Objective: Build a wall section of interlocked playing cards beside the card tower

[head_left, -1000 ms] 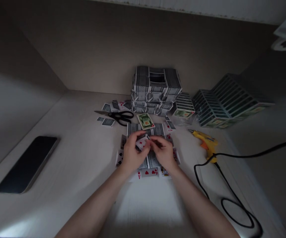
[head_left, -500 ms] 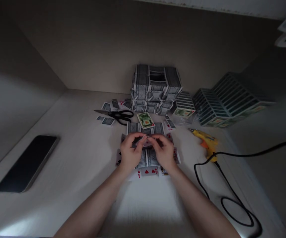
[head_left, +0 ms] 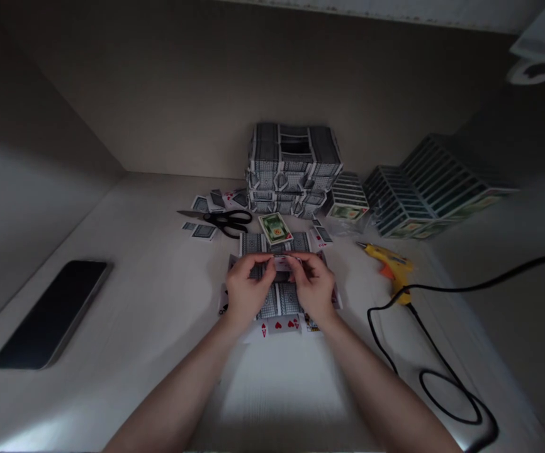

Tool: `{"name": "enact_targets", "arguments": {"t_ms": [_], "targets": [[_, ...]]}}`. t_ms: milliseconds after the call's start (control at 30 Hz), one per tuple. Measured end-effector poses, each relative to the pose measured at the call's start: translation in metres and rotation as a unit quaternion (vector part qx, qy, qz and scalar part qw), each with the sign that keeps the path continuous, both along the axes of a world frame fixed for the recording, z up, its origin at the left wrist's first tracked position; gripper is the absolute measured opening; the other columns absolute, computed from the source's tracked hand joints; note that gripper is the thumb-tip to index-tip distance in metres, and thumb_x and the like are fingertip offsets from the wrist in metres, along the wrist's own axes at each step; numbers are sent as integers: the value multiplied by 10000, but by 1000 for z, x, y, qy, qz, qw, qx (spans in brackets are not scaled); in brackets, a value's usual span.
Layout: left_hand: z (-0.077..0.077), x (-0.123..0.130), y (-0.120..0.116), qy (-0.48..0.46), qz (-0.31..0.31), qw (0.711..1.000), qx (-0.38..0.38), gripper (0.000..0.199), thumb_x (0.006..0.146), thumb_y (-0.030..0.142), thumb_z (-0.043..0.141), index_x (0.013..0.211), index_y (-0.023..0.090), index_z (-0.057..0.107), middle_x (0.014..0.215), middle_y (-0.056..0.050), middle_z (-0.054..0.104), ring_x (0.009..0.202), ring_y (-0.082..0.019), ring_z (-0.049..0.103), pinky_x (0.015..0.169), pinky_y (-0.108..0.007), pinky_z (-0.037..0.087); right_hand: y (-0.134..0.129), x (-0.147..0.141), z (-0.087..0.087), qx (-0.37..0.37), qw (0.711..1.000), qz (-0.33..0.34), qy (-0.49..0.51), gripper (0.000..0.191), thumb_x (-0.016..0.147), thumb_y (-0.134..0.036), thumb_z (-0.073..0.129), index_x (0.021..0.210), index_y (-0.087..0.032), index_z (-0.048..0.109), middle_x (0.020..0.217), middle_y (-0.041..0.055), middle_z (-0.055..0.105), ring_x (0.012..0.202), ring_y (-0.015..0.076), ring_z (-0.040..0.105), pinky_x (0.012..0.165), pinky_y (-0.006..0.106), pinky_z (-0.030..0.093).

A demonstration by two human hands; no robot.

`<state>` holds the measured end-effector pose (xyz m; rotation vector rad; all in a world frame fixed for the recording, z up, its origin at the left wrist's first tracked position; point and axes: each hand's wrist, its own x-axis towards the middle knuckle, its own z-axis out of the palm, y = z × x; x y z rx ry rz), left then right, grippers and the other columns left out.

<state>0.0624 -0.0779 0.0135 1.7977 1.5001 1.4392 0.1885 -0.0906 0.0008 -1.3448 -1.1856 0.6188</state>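
Observation:
Between my fingertips is a playing card (head_left: 282, 264), its pale face toward me. My left hand (head_left: 248, 286) pinches its left end, and my right hand (head_left: 314, 283) pinches the right end. Below both hands lies a flat panel of joined playing cards (head_left: 279, 301), patterned backs up, with card faces such as red hearts sticking out along the near edge. My hands hide much of its middle. A green card box (head_left: 275, 228) rests on the panel's far part.
Behind stands a box built of cards (head_left: 296, 160). Black-handled scissors (head_left: 228, 220) and cut card pieces (head_left: 204, 232) lie left of it. Stacked card packs (head_left: 423, 195) stand right. A yellow glue gun (head_left: 393, 267) trails a black cable (head_left: 480, 283). A phone (head_left: 53, 314) lies left.
The card between my hands has turned so more of its pale face shows, and my fingers have spread slightly along it. The whole view has shifted a little.

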Motion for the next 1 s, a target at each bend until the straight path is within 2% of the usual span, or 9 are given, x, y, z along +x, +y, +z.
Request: {"name": "enact_targets", "arguments": {"t_ms": [133,200,433,667,800,1000], "targets": [[-4,0,1,-4,12,1000,-19,79,735,212,595,777,167,644,746,-18,684,703,-127,635,686,-253,501,-1,1,1,42,998,20,-50,90,801,-250,553,816,-211,632,838,43,695,766,166,643,690,307,515],[-6,0,2,-11,7,1000,-20,84,745,216,588,787,172,646,755,-17,687,698,-124,635,677,-248,502,-1,2,1,52,996,33,-64,85,803,-227,542,806,-214,626,824,39,692,798,170,643,724,316,507],[-3,-1,3,4,-27,1000,9,96,753,213,585,810,183,656,771,-13,692,704,-119,639,680,-240,503,2,5,-5,18,998,-12,-53,114,809,-283,540,821,-203,620,768,32,672,686,156,620,630,288,499],[-3,-2,1,35,7,998,46,62,717,192,590,752,178,639,723,-6,672,678,-121,621,674,-255,495,3,3,-3,-21,999,13,-22,148,794,-326,562,845,-193,603,696,6,638,488,107,555,489,238,453],[-4,-2,2,30,30,999,27,62,713,191,584,745,172,634,720,-12,671,679,-128,621,669,-262,495,2,3,-2,-11,999,29,-15,111,798,-295,546,805,-196,595,722,13,641,481,98,539,478,231,444],[-5,-2,3,21,0,1000,7,95,727,208,581,785,182,652,732,-11,683,663,-122,626,658,-253,497,5,5,-3,-32,999,13,24,138,780,-312,557,813,-187,609,634,-13,611,469,97,528,475,223,437]]}}
